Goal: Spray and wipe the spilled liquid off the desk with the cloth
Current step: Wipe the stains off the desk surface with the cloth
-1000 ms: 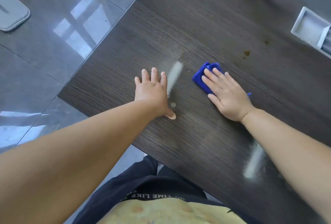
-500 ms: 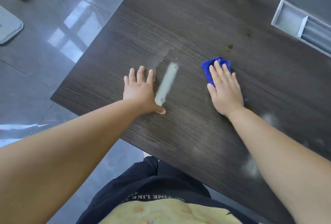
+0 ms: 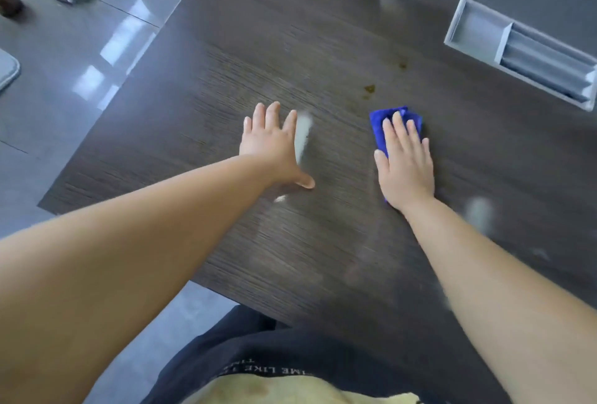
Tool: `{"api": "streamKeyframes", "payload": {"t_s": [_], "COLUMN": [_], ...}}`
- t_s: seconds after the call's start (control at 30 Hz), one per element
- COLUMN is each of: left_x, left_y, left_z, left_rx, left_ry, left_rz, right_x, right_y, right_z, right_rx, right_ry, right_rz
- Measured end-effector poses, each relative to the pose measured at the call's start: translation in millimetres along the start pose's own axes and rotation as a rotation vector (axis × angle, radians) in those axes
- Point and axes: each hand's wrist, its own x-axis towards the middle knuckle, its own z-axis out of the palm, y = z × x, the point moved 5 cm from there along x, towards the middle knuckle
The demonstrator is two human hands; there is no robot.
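Right hand (image 3: 405, 164) flat on folded blue cloth (image 3: 378, 124), left hand (image 3: 269, 145) flat on dark wooden desk (image 3: 258, 48): strokes may miss the small brown drops (image 3: 370, 88) just beyond.

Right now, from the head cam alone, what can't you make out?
Blue cloth: mostly under the right hand, so its full outline is hidden.
Pale streak beside the left hand: motion-blurred; liquid or glare, cannot tell.
Brown spots on the desk: small and blurred; wet or dried is unclear.
Grey tray: cut off by the right edge.
Spray bottle: not in view.
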Motion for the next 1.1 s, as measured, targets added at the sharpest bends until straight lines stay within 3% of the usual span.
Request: {"api": "streamKeyframes", "payload": {"t_s": [0.07, 0.1, 0.13, 0.23, 0.3, 0.37, 0.5, 0.57, 0.63, 0.77, 0.83, 0.9, 1.03, 1.1], "left_x": [10, 14, 16, 20, 23, 25, 27, 26, 27, 27, 27, 27, 28, 28], "left_y": [6, 9, 9, 14, 17, 20, 21, 22, 21, 20, 18, 18, 18, 17], "left_z": [-1, 0, 0, -2, -4, -5, -5, -6, -7, -5, -5, -5, -6, -5], "left_rx": [0.029, 0.041, 0.053, 0.111, 0.132, 0.150, 0.153, 0.144, 0.138, 0.132, 0.123, 0.116, 0.113, 0.120], "left_ry": [-0.013, -0.018, -0.017, -0.023, -0.060, -0.097, -0.124, -0.130, -0.130, -0.133, -0.133, -0.137, -0.124, -0.122], "left_rz": [-0.019, -0.029, -0.039, -0.044, -0.061, -0.075, -0.091, -0.094, -0.097, -0.083, -0.077, -0.073, -0.072, -0.073], "right_x": [5, 0, -9, -39, -26, 12, 87, 95, 84, 30, 27, 49, 98, 92], "right_y": [-16, -25, -35, -34, -7, 21, 29, 4, -22, -25, -1, 23, 12, -22], "right_z": [1, 3, 7, 9, 4, -6, -19, -16, -7, -2, -6, -13, -18, -12], "right_rx": [0.004, -0.008, -0.020, -0.068, -0.082, -0.041, 0.049, 0.097, 0.057, -0.006, -0.025, -0.030, 0.025, 0.043], "right_ry": [0.031, 0.027, 0.012, -0.066, -0.095, -0.042, 0.057, 0.062, 0.054, -0.014, -0.058, -0.041, 0.059, 0.065], "right_rz": [0.201, 0.192, 0.093, -0.433, -0.596, -0.426, 0.223, 0.358, 0.227, -0.350, -0.535, -0.444, 0.185, 0.220]}}
